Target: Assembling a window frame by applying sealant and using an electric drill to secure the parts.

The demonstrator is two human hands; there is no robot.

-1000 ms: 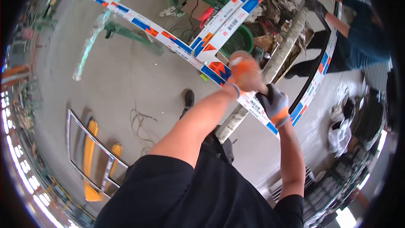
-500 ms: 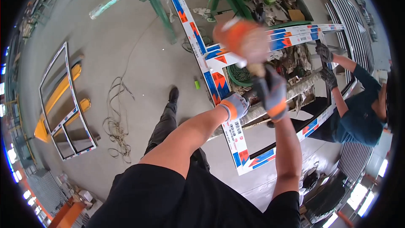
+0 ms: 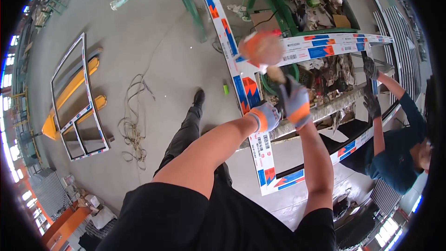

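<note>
My right hand [image 3: 296,103], in a grey and orange glove, is closed round the handle of a mallet [image 3: 262,49]. Motion blurs the mallet's orange and pale head, which appears over the joint of a window frame [image 3: 265,160] wrapped in white, blue and orange printed film. I cannot tell whether head and frame touch. At the frame's near bar my left hand [image 3: 265,116], gloved alike, has its fingers curled round the profile. Across the frame, a co-worker's dark-gloved hands [image 3: 371,106] rest on a dark crossbar.
Behind the frame stands a green metal cart [image 3: 302,32] with a red power tool and scraps. A green stand [image 3: 189,7] is farther left. On the floor lie tangled rope [image 3: 132,137], a small green block [image 3: 226,89] and another frame [image 3: 58,72] over yellow parts.
The mallet head has dropped away from me and shifted left over the frame joint. My left hand keeps its hold. The whole view has shifted slightly.
</note>
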